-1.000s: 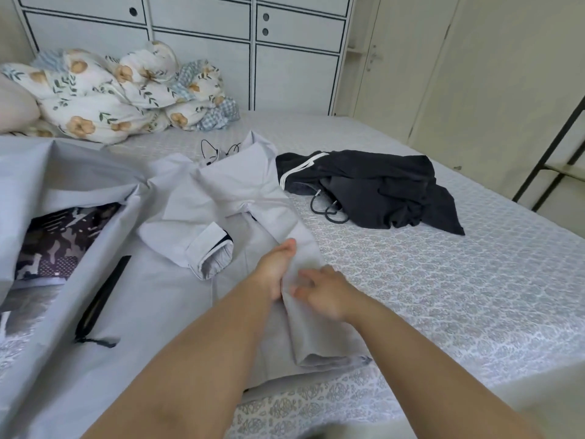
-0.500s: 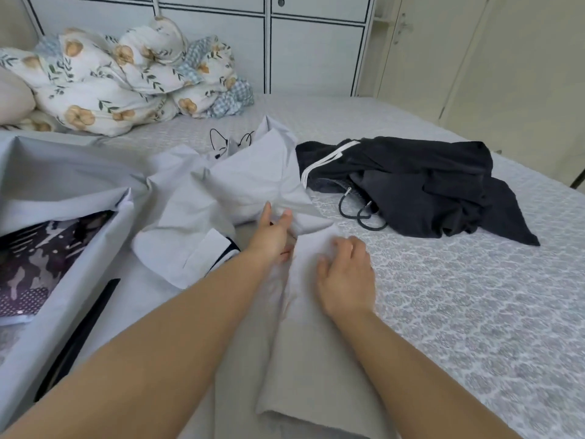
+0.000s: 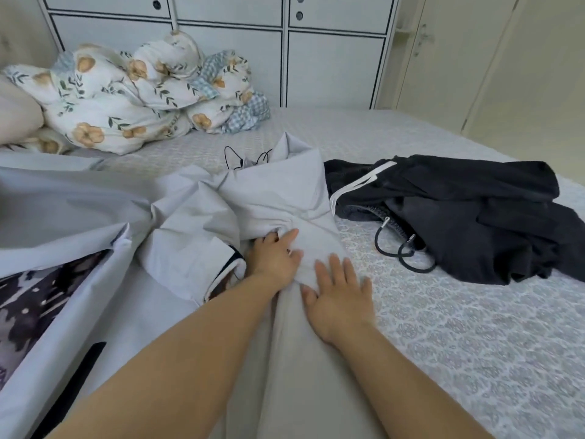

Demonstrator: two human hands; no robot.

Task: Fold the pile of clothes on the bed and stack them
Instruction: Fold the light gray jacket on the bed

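Note:
A pale grey jacket (image 3: pixel 278 198) lies spread across the bed (image 3: pixel 474 327), its right side folded inward into a long strip running toward me. My left hand (image 3: pixel 275 258) presses on the fold near the jacket's upper part, fingertips tucked against a bunched ridge of cloth. Just to its right, my right hand (image 3: pixel 338 289) lies flat with fingers spread on the folded strip. A folded-over sleeve with a dark-lined cuff (image 3: pixel 228 267) sits left of my left hand. A crumpled black garment (image 3: pixel 468 213) with white trim and black drawstrings lies to the right.
A flowered quilt (image 3: pixel 126 96) is bundled at the head of the bed, before white cabinet doors (image 3: pixel 332 68). The jacket's open front at the left shows a camouflage lining (image 3: pixel 38 299). A beige pillow (image 3: pixel 15 115) is at the far left.
Both hands have slid up the folded strip, away from me, toward the jacket's upper part. The right hand has flattened out. The view has moved closer to the jacket.

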